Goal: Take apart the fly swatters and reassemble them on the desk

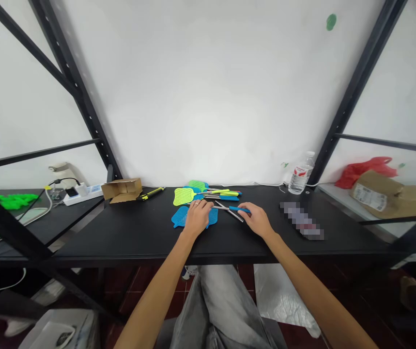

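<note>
My right hand [256,219] pinches the end of the blue handle [237,209] of a fly swatter, whose thin metal rod runs left. My left hand [197,217] closes on that swatter's other end, low over the desk; the fingers hide the exact grip. Under and beside the left hand lie blue perforated swatter heads [179,217], partly covered by it. Another bare metal rod [235,215] slants across the desk between my hands. Just behind them lies a pile of fly swatters, with a yellow head [183,195], a green head [197,184] and yellow and blue handles [228,198].
On the black desk [128,232] stand an open cardboard box [122,190], a black-and-yellow utility knife [152,193] and a water bottle [300,174]. A pixelated object [302,220] lies at right. Black metal shelf posts [353,82] flank the desk; a power strip [84,194] is at left.
</note>
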{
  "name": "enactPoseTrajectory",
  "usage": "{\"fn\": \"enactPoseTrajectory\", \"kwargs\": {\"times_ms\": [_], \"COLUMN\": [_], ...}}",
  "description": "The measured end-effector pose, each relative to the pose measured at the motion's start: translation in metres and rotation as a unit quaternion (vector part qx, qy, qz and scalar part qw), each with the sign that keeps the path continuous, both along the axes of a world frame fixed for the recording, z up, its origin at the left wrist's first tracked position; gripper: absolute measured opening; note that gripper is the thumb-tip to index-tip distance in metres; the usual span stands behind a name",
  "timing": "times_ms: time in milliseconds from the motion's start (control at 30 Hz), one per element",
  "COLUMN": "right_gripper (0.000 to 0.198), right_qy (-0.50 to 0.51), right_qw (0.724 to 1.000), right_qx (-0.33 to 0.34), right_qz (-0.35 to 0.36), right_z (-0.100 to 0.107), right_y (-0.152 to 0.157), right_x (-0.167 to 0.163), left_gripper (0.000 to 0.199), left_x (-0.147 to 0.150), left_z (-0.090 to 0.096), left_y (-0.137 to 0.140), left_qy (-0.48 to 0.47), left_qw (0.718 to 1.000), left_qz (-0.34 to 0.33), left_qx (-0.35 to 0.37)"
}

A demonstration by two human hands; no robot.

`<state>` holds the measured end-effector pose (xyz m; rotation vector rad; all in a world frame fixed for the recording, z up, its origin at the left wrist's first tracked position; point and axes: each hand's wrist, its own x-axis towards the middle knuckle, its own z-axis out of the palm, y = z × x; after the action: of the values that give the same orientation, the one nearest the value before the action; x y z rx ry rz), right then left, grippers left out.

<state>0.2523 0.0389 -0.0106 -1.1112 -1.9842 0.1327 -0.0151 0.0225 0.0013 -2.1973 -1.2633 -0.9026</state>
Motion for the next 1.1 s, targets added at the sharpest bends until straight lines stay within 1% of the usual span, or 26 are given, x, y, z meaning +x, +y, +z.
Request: {"fn": "enactPoseTrajectory", "kwargs": {"times_ms": [367, 567, 1000, 1100], "right_gripper": [0.029, 0.03, 0.031, 0.03], "right_qy": [-0.018, -0.018, -0.014, -0.018], "right_qw": [1.0, 1.0, 0.999, 0.999], "right_qx": [0.008, -0.002, -0.005, -0.008], "right_qz": [0.017, 0.017, 0.037, 0.037], "right_z": [0.0005, 0.0034, 0.0058, 0.0057], "right_y": [-0.0007, -0.0026, -0.0045, -0.0047], "right_x": [0.0004, 0.0001, 0.0003, -0.0004], "left_gripper": [0.026, 0.026, 0.026, 0.025], "left_x": [-0.0009, -0.0007, -0.0005, -0.0001], "left_z": [0.0001, 0.0007, 0.0012, 0.001], "left_y": [-0.0015, -0.0024, -0.0031, -0.0029], "left_qy": [0.001, -0.002, -0.005, -0.002], "left_qw": [1.0, 1.0, 1.0, 1.0], "left_qz": [0.009, 0.001, 0.008, -0.004], "left_qx": [-0.013, -0.013, -0.027, -0.021]}}
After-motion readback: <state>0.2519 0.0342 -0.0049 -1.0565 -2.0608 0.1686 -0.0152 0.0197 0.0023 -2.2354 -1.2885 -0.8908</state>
